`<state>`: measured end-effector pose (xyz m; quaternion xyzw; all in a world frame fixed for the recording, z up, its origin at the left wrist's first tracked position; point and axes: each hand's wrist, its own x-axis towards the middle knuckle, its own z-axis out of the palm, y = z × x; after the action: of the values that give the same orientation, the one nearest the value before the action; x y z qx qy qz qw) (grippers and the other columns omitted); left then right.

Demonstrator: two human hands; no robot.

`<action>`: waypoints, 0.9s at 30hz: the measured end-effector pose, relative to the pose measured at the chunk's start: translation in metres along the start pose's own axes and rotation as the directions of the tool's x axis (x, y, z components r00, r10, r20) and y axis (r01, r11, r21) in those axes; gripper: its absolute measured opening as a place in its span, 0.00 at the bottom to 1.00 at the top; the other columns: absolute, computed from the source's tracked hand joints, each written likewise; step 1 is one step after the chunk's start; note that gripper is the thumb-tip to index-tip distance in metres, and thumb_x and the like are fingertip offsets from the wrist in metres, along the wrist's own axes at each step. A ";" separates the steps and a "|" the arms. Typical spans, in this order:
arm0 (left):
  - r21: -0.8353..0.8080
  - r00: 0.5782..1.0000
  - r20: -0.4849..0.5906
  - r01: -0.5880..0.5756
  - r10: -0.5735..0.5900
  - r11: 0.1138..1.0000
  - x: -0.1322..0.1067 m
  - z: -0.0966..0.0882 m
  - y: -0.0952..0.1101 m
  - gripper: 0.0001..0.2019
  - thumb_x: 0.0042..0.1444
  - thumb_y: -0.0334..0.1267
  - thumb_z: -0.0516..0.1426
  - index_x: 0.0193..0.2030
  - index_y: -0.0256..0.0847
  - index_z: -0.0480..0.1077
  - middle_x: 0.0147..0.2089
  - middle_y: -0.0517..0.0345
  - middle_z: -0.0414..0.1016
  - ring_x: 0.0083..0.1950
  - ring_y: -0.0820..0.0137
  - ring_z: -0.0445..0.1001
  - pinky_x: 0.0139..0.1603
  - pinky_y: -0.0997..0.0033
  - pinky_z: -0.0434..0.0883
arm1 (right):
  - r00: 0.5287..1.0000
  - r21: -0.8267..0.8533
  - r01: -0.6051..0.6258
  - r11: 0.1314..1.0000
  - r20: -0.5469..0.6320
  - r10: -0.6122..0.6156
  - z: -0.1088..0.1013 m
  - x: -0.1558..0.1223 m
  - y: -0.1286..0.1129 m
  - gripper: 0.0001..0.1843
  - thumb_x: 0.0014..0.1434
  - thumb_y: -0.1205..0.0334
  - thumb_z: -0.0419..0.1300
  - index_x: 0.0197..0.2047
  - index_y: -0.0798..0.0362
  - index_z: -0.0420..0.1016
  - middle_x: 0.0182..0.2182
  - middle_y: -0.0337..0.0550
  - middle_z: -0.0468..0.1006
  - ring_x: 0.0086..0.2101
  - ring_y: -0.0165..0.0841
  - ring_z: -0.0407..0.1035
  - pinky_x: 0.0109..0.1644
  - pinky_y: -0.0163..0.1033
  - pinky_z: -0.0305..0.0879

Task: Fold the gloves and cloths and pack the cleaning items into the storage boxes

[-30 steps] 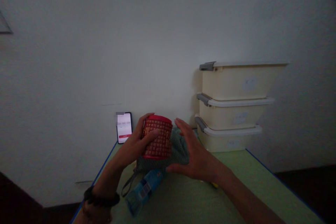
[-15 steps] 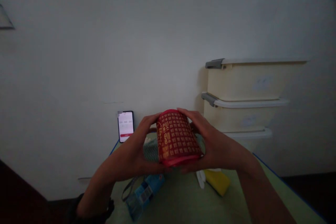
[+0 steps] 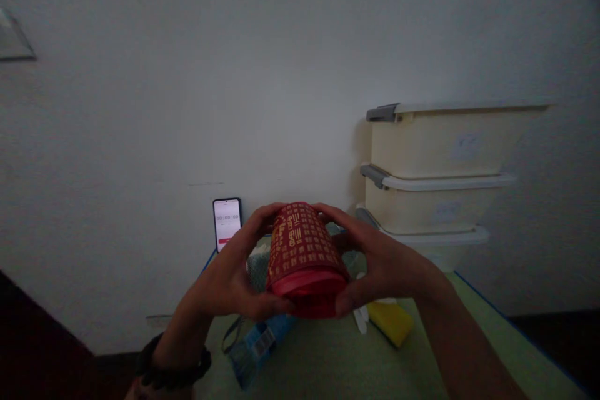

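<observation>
Between my two hands is a red cylindrical container (image 3: 304,250) with rows of gold characters, held up above the table and tilted so that a plain red end faces me. Whether that end is an opening or a recessed base is hard to tell. My left hand (image 3: 232,272) grips its left side, thumb at the near end and fingers along the far side. On the right side, my right hand (image 3: 382,256) grips it the same way. Behind it, partly hidden, lies a grey-green patterned thing (image 3: 257,270).
On the green table (image 3: 328,362) lie a blue plastic packet (image 3: 260,347) with a barcode and a yellow sponge-like piece (image 3: 391,323) beside white strips (image 3: 360,319). A phone (image 3: 228,223) leans on the wall. Lidded cream boxes (image 3: 435,147) are stacked at right.
The container has turned in my hands. Its large gold characters have shifted toward the middle, and more of the red end now shows. Both hands still hold it.
</observation>
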<state>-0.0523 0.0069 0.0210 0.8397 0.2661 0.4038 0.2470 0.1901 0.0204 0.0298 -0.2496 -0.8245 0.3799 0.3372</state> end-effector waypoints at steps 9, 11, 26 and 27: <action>0.438 0.977 -0.034 0.204 -0.211 0.875 -0.004 -0.026 -0.021 0.37 0.47 0.45 0.63 0.62 0.44 0.53 0.61 0.45 0.61 0.61 0.55 0.63 0.61 0.51 0.61 | 0.970 -0.465 -0.233 0.854 -0.052 0.237 0.009 0.015 0.053 0.51 0.44 0.48 0.67 0.66 0.55 0.51 0.65 0.59 0.54 0.62 0.49 0.52 0.62 0.57 0.53; 0.466 0.954 -0.092 0.295 -0.287 0.834 -0.011 -0.038 -0.027 0.37 0.46 0.46 0.63 0.62 0.43 0.54 0.61 0.44 0.60 0.60 0.55 0.64 0.60 0.52 0.64 | 0.971 -0.515 -0.208 0.831 -0.009 0.237 0.014 0.020 0.071 0.54 0.44 0.48 0.68 0.68 0.53 0.47 0.66 0.58 0.50 0.63 0.47 0.48 0.62 0.56 0.52; 0.345 0.469 0.063 0.818 -0.881 0.461 -0.033 -0.057 -0.042 0.36 0.42 0.47 0.61 0.58 0.36 0.63 0.53 0.39 0.74 0.50 0.50 0.74 0.40 0.60 0.76 | 0.949 -0.637 -0.233 0.734 0.017 0.316 0.004 0.011 0.073 0.16 0.49 0.59 0.62 0.43 0.48 0.79 0.39 0.48 0.80 0.38 0.45 0.75 0.42 0.49 0.70; 0.332 0.432 0.071 0.840 -0.899 0.430 -0.031 -0.055 -0.044 0.38 0.43 0.51 0.60 0.60 0.36 0.61 0.56 0.36 0.70 0.52 0.48 0.73 0.36 0.59 0.76 | 0.952 -0.642 -0.243 0.727 -0.013 0.306 0.003 0.010 0.073 0.19 0.50 0.59 0.61 0.46 0.49 0.78 0.42 0.51 0.78 0.40 0.46 0.74 0.45 0.51 0.69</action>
<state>-0.1241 0.0306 0.0065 0.6435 0.6795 0.0764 0.3441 0.1927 0.0686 -0.0255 -0.4499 -0.8726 0.1350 0.1336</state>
